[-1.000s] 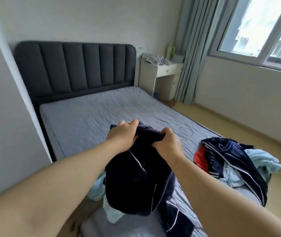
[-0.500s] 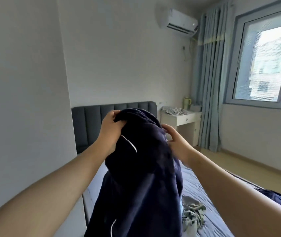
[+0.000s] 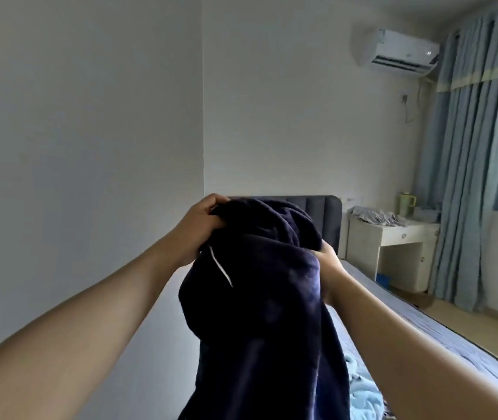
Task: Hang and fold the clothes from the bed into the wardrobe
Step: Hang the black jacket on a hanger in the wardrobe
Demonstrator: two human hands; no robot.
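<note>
Holding up: both hands are raising a navy garment (image 3: pixel 259 298) in front of the far wall, over the near end of the bed (image 3: pixel 423 334).
Left hand: the left hand (image 3: pixel 202 225) is clutching the bunched top edge, its fingers curling tightly round the cloth.
Right hand: the right hand (image 3: pixel 329 262) is gripping the garment's right side a little lower, its thumb pressing into the fabric and its other fingers hiding behind it.
Garment: it is hanging crumpled between the forearms, not yet shaken out.
Progress: the task is, I judge, only getting started. Nothing is being hung or folded yet, pale blue clothing (image 3: pixel 362 389) is lying on the bed at near right, and the wardrobe is not showing.
Change: a second ago the garment was lying low over the mattress. Now it is hanging clear of it, and the right hand, reaching loosely half a second ago, is now gripping.
</note>
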